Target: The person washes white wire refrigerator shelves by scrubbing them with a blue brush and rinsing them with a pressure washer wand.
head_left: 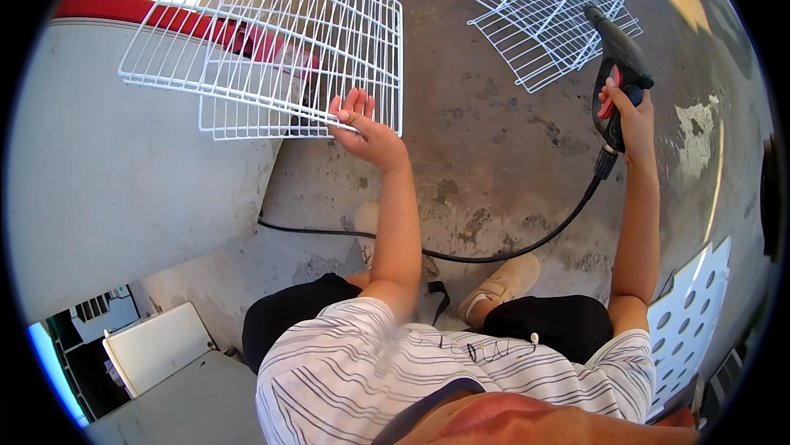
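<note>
My left hand (368, 139) holds up a white wire rack (284, 37) by its near edge, thumb over the edge wire and fingers curled underneath. A second wire grid seems to overlap with it; I cannot tell whether the two are separate. My right hand (636, 122) is wrapped round the grip of a black pressure washer gun (623, 46), fingers at its red trigger (610, 93). The gun's nozzle points forward and slightly left, over more white wire racks (550, 17) lying on the concrete. No spray shows. A black hose (494, 260) runs from the gun's base.
A large white cabinet (140, 140) with a red edge stands at the left, partly behind the raised rack. The hose passes by my shoes (506, 280) toward it. A white panel with round holes (691, 317) leans at the right. Wet concrete floor (494, 149) lies ahead.
</note>
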`<state>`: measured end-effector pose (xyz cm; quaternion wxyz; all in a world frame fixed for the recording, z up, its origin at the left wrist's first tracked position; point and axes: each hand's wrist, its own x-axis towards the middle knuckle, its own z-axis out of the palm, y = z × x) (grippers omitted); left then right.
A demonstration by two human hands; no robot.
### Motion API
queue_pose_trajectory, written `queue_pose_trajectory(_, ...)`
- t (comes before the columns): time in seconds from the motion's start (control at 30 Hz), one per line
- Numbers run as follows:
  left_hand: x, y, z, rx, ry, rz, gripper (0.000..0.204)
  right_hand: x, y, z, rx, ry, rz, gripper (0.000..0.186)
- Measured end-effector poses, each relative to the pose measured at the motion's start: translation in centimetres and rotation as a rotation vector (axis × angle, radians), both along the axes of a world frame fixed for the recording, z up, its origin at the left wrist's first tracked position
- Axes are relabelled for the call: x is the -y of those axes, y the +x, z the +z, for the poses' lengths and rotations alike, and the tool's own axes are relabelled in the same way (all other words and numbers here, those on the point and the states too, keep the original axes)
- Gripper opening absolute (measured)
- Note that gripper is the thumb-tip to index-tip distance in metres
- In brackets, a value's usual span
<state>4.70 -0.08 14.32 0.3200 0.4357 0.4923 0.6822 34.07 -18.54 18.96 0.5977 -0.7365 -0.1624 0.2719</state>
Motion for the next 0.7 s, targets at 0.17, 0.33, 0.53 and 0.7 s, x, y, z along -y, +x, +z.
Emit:
queue_pose_trajectory(0.17,0.0,-0.7,-2.8,-0.032,-0.037,0.009,0.042,-0.5,-0.6,-0.5,-0.016,-0.011,0.034,0.040)
queue_pose_trajectory(0.33,-0.6,1.2,-5.5,-0.058,-0.005,0.073,0.038,0.0,-1.1,-0.7,-0.012,-0.058,0.013,0.031)
queue_pose_trajectory(0.53,-1.8,4.1,-9.5,-0.129,-0.099,0.140,0.041,1.8,-0.4,-1.5,-0.057,-0.102,0.028,0.036)
queue_pose_trajectory(0.7,-2.1,3.8,-14.2,-0.249,-0.127,0.226,0.038,1.6,-1.0,-1.0,-0.065,-0.113,0.003,0.034)
